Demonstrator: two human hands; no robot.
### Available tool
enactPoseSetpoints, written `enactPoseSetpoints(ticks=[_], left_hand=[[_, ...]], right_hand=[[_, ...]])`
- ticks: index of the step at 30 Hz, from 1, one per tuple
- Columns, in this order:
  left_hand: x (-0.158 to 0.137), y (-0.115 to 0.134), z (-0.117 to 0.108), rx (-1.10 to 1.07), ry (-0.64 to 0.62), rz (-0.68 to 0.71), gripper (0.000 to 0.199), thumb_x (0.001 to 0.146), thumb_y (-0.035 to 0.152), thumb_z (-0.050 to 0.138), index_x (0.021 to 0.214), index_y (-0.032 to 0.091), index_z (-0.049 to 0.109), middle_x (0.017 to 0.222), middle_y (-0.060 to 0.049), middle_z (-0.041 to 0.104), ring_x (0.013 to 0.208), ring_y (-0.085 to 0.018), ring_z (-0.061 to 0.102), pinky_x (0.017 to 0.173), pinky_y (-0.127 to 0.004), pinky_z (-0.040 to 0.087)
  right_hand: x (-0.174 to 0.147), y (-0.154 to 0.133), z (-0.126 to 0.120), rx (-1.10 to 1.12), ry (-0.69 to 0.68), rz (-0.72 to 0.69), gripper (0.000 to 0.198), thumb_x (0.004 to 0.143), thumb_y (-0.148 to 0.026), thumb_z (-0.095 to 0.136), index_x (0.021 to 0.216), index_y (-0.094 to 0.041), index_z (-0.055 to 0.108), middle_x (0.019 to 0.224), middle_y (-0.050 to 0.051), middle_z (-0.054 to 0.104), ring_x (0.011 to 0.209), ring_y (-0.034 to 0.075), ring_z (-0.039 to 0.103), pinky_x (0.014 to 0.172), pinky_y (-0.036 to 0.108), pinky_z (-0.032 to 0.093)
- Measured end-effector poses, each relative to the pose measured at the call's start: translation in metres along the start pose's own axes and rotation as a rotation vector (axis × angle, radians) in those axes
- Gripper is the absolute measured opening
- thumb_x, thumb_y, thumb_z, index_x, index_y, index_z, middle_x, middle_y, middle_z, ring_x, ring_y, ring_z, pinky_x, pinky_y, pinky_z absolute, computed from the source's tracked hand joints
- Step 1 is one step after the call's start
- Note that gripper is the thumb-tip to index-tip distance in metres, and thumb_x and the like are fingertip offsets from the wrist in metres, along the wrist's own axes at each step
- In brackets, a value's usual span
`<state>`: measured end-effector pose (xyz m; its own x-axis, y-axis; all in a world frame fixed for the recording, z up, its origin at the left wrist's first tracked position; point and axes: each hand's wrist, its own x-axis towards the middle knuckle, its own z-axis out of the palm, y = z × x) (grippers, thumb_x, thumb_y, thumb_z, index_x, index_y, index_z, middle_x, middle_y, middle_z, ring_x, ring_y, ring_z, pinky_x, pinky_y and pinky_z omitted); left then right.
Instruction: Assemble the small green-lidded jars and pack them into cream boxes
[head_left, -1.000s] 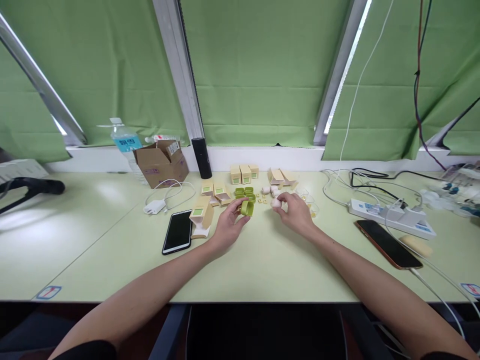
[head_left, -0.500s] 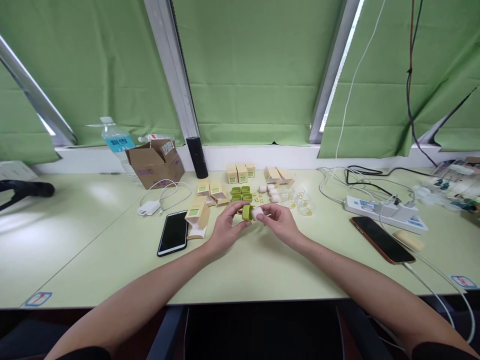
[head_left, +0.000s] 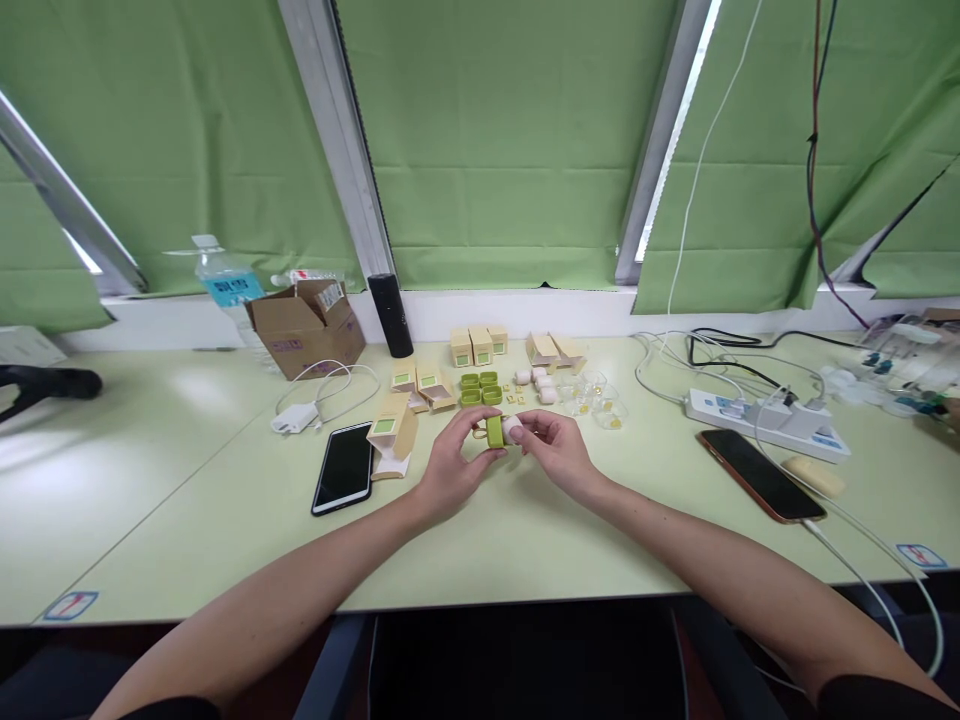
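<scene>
Above the middle of the table, my left hand (head_left: 453, 466) pinches a small green square case (head_left: 494, 432) with a ring on its left side. Opposite it, my right hand (head_left: 561, 455) grips a pale, rounded block (head_left: 511, 429) between thumb and fingers. The block sits against the right side of the green case, partly inside it as far as I can tell. Just beyond my hands are several more green cases (head_left: 470, 397), tiny yellow pieces (head_left: 515, 391), several pale pink blocks (head_left: 546, 394) and clear plastic cups (head_left: 609, 413).
Small beige boxes (head_left: 481, 346) stand at the back, with an opened one (head_left: 391, 430) beside a phone (head_left: 344, 468) on the left. A cardboard carton (head_left: 306, 335) and black cylinder (head_left: 391, 316) are farther back. On the right lie a power strip (head_left: 769, 424) and another phone (head_left: 761, 475).
The pale block has come closer into the green case, and the ring shows more clearly at its left. The view has shifted slightly; both hands keep their hold.
</scene>
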<state>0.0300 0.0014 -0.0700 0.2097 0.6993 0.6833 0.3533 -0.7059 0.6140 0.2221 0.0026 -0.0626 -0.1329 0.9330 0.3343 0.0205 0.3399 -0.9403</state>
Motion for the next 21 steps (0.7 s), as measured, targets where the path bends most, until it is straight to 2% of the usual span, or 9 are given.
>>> enactPoseSetpoints(ticks=[11, 21], left_hand=[[0.0001, -0.0011, -0.0012, 0.061, 0.031, 0.061, 0.04, 0.085, 0.028, 0.08, 0.121, 0.025, 0.063, 0.12, -0.008, 0.071, 0.112, -0.026, 0.067, 0.095, -0.045, 0.056], [-0.0005, -0.0011, -0.0002, 0.011, 0.033, 0.033, 0.039, 0.084, 0.026, 0.081, 0.12, 0.026, 0.066, 0.121, -0.007, 0.072, 0.115, -0.026, 0.067, 0.102, -0.045, 0.055]], right_hand=[[-0.0004, -0.0013, 0.0007, 0.022, 0.019, -0.008, 0.045, 0.079, -0.062, 0.078, 0.092, -0.019, 0.076, 0.079, 0.004, 0.074, 0.074, 0.019, 0.068, 0.071, 0.033, 0.057], [0.0002, -0.0004, 0.0011, 0.035, -0.009, 0.027, 0.045, 0.075, -0.061, 0.081, 0.089, -0.019, 0.077, 0.08, 0.004, 0.075, 0.073, 0.019, 0.068, 0.07, 0.031, 0.055]])
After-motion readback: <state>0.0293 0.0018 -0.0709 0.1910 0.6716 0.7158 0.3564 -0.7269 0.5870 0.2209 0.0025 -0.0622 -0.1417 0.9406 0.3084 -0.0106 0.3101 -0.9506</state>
